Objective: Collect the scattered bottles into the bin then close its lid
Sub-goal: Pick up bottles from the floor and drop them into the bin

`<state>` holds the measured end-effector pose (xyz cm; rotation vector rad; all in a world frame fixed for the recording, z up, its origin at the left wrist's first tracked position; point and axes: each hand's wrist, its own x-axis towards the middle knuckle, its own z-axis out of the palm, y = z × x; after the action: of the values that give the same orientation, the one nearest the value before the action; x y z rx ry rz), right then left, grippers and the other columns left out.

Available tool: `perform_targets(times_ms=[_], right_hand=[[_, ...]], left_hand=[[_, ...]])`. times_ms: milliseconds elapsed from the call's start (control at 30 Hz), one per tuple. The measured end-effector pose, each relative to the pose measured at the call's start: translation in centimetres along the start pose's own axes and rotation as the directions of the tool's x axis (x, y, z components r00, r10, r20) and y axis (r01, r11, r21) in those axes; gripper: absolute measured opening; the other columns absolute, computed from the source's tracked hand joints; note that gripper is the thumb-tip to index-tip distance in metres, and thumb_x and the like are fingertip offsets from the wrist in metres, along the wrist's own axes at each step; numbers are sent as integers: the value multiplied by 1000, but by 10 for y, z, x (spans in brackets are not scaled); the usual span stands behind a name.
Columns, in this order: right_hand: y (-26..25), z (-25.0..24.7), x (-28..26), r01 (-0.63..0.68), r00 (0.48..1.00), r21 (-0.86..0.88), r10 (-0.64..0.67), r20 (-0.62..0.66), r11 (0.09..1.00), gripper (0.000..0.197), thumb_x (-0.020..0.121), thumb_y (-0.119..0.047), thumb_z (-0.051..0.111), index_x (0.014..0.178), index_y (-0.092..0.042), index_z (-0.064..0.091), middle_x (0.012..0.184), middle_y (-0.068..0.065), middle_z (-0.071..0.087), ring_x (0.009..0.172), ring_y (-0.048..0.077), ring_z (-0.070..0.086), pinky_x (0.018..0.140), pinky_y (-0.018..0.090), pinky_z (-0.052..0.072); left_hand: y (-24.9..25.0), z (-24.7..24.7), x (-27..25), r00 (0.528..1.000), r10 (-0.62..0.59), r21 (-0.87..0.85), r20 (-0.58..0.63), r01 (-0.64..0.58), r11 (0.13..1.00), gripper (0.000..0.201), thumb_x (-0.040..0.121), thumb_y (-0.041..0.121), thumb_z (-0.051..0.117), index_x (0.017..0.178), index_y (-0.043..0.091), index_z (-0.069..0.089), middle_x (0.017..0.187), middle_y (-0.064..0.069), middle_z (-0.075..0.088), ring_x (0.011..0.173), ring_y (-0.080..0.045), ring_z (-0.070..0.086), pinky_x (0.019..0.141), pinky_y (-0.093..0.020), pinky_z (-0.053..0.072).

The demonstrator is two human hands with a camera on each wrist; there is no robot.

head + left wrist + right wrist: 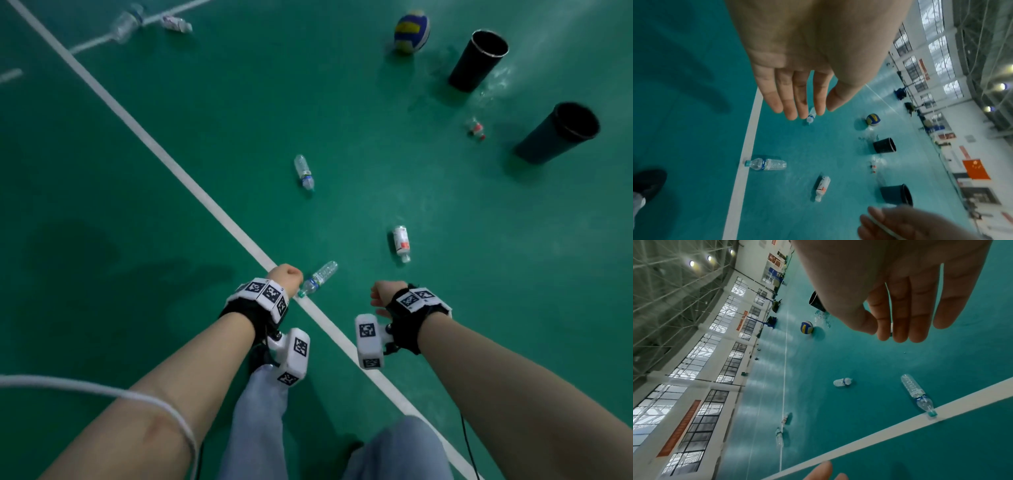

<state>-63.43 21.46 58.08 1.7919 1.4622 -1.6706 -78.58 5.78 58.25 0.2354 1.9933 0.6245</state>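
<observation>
Both hands hang empty above the green floor, fingers straight and relaxed. My left hand is over a clear water bottle that lies with its cap on the white line. My right hand hovers beside it. Farther off lie a white-labelled bottle, a second clear bottle and a small red-capped bottle. Two open black bins stand at the far right. No lid shows.
A blue-and-yellow volleyball rests by the farther bin. Two more bottles lie far left by another white line. A white court line crosses the floor diagonally. My jeans legs are at the bottom, and a white cable crosses my left arm.
</observation>
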Motion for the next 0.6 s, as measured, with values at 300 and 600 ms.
perform_targets(times_ms=[300,600], right_hand=[[-26,14,212,-175,984,34,176,-11,984,22,97,-13,45,75,-16,47,82,2,53,72,13,55,71,30,50],[-23,-29,505,-197,969,140,214,-126,970,33,98,-9,37,65,-12,39,29,-3,43,26,12,41,40,16,33]], left_hand=[[-9,62,199,961,-255,-433,110,277,858,32,95,12,45,126,17,47,93,-11,60,75,-24,57,65,-30,43],[-43,205,443,895,-376,-828,238,390,403,63,101,12,33,150,33,0,109,-21,62,86,-28,64,99,-52,43]])
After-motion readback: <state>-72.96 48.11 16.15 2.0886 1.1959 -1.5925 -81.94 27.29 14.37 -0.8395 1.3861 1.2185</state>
